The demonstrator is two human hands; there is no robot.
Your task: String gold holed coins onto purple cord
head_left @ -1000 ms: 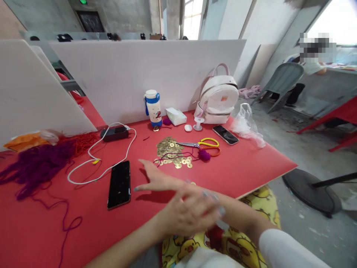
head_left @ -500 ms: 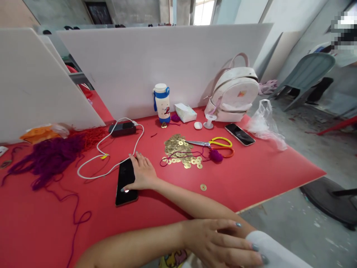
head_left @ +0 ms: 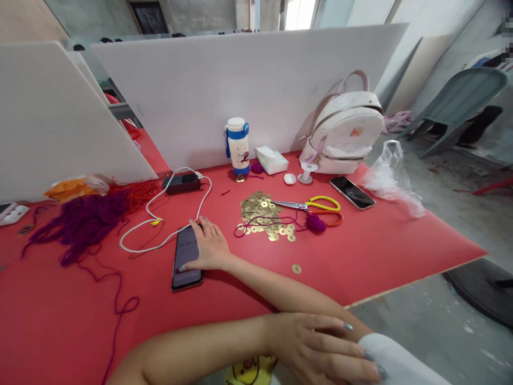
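Observation:
My right hand (head_left: 214,247) reaches across to a smartphone (head_left: 187,256) lying on the red table. Its thumb rests on the lower part of the lit screen, and the other fingers spread over the phone's upper right edge. A white charging cable (head_left: 138,250) runs to the phone's top end. Across my right upper forearm lies my left hand (head_left: 316,345), fingers stretched out and holding nothing. A pile of brass-coloured coins with holes (head_left: 260,208) sits to the right of the phone, with scissors (head_left: 308,205) and a ball of purple yarn (head_left: 316,223) beside it.
Purple yarn (head_left: 86,222) lies tangled at the left, near a black power bank (head_left: 182,184). At the back stand a water bottle (head_left: 239,147), a tissue pack (head_left: 272,160) and a white backpack (head_left: 344,133). A second phone (head_left: 352,192) and a plastic bag (head_left: 395,182) are at the right.
The phone's screen has gone from dark to lit, with digits on it. The view has shifted slightly to the left. Both hands keep nearly the same pose.

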